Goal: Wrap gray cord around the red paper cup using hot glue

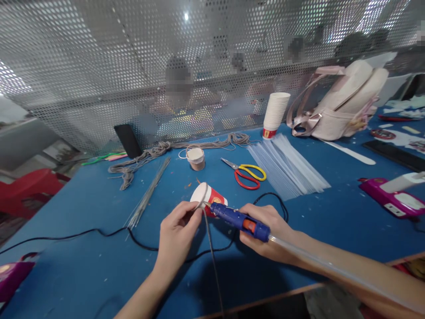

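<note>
Over the feed I saw a red-and-white cup (pixel 215 197), grey cord (pixel 215 270) and a blue glue gun (pixel 230 215). The scissors (pixel 236 167) had red and yellow handles, and the table (pixel 93 261) was blue.

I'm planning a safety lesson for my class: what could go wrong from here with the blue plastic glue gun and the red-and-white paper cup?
The blue plastic glue gun in the right hand points close to the left hand; if hot, it might burn it. The thin grey cord trailing from the red-and-white paper cup could get tugged askew. The black cable passing under the left wrist might snag.
</note>
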Demonstrator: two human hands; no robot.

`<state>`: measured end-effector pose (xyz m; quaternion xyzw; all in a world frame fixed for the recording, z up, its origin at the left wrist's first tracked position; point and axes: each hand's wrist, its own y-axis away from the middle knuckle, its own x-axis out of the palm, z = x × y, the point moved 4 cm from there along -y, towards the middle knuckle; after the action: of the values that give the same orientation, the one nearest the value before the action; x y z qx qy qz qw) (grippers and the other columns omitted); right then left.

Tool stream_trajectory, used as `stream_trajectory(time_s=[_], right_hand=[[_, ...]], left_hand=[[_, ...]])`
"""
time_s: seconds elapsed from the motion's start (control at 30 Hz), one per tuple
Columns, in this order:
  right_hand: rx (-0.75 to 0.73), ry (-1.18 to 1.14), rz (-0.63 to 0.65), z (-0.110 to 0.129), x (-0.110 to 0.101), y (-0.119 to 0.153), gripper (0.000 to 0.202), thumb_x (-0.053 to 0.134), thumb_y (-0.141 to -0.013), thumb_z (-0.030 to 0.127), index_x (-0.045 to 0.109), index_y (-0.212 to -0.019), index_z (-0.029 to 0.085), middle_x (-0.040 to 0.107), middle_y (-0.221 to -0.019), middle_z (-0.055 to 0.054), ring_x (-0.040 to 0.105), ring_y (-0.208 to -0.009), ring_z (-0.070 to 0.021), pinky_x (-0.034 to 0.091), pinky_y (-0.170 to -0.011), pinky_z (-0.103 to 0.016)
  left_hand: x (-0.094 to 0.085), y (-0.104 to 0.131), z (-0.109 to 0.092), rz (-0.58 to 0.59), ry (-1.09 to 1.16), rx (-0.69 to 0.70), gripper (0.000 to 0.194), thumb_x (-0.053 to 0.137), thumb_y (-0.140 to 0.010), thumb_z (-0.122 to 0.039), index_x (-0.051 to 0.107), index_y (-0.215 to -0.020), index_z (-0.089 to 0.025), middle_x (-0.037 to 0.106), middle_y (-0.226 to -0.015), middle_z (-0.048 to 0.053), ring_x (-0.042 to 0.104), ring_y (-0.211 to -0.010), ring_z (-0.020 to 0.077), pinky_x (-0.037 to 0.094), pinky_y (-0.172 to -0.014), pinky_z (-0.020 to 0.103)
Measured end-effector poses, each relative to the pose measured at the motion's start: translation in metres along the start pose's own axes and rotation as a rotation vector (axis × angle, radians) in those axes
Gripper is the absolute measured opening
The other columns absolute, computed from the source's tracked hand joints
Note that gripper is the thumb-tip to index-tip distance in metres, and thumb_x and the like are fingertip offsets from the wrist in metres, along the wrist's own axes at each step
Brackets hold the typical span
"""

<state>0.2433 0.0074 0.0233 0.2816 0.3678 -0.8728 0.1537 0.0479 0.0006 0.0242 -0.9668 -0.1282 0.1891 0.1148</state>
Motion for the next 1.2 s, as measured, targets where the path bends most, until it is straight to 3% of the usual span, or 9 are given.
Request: stream_trajectory(time_s=[0.5,0.7,1.0,1.2], right_hand=[[0.013,-0.015,0.01,0.0006,-0.0022,-0.0009,0.009,0.049,-0.074,0.019,0.053,-0.083,0.019,0.06,-0.062,0.002,0.054,-0.05,-0.0105,0.041,-0.053,-0.021],[0.125,-0.021,0.021,-0.002,-0.0056,-0.0032,0.009,0.048,-0.071,0.016,0.054,-0.077,0.02,0.058,-0.057,0.003,0.052,-0.047,-0.0103,0.039,-0.05,-0.02],[0.175,-0.047,0.039,-0.0012,-0.0072,-0.0038,0.009,0.048,-0.07,0.016,0.053,-0.076,0.02,0.056,-0.056,0.003,0.05,-0.047,-0.0103,0.038,-0.05,-0.021],[0.082,-0.063,0.044,0.0003,-0.001,0.0011,0.009,0.049,-0.072,0.018,0.052,-0.08,0.02,0.057,-0.06,0.003,0.052,-0.05,-0.0108,0.041,-0.054,-0.022]], left_hand=[[0.0002,0.0001,-0.0002,0.019,0.003,0.024,0.011,0.061,-0.076,-0.025,0.069,-0.072,-0.019,0.062,-0.068,0.0,0.054,-0.063,0.0124,0.042,-0.058,0.022],[-0.0021,0.0006,0.0002,0.031,-0.003,0.03,0.01,0.061,-0.077,-0.023,0.068,-0.071,-0.019,0.06,-0.067,-0.001,0.052,-0.062,0.0115,0.04,-0.057,0.021],[-0.0009,0.0007,-0.0049,0.029,-0.018,0.014,0.012,0.06,-0.076,-0.024,0.066,-0.068,-0.018,0.059,-0.066,0.0,0.053,-0.061,0.0127,0.041,-0.057,0.023],[-0.0009,0.0003,-0.0047,0.029,-0.007,0.02,0.012,0.06,-0.077,-0.024,0.067,-0.069,-0.018,0.061,-0.068,0.001,0.054,-0.063,0.0135,0.043,-0.058,0.023]])
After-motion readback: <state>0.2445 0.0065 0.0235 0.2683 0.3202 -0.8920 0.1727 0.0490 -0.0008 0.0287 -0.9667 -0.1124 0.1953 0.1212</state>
